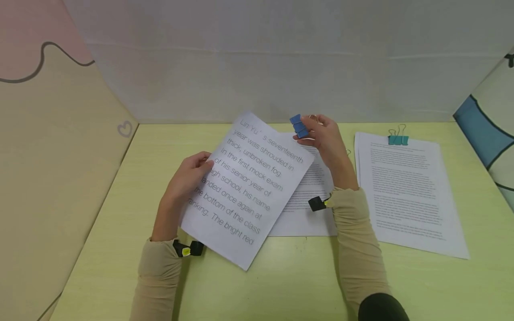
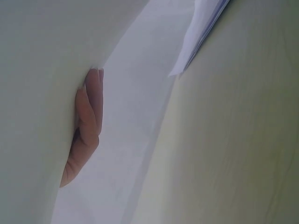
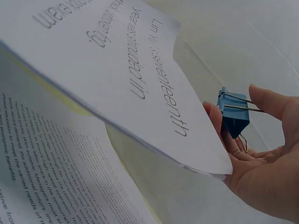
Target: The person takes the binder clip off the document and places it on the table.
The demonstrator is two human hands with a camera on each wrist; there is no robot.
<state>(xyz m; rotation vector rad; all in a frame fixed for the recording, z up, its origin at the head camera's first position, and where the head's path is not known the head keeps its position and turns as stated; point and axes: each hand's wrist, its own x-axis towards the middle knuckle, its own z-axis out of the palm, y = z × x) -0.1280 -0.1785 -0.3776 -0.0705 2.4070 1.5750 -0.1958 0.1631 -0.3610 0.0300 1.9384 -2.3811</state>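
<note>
My left hand [image 1: 188, 176] grips the left edge of a large-print paper stack [image 1: 245, 191], thumb on top and fingers behind. The stack is held tilted above the table; in the left wrist view its underside hides part of the fingers [image 2: 88, 112]. Close to the stack's upper right corner, my right hand [image 1: 325, 138] holds a blue binder clip [image 1: 299, 126]. In the right wrist view the clip [image 3: 235, 112] sits between thumb and fingers, its wire handles near the thumb, beside the top edge of the stack [image 3: 154, 93].
A small-print stack [image 1: 301, 223] lies partly under the raised one. To the right lies another printed stack [image 1: 405, 196] with a teal binder clip [image 1: 398, 140] at its top. A white backdrop [image 1: 265, 80] rises behind the yellow-green table [image 1: 281, 276].
</note>
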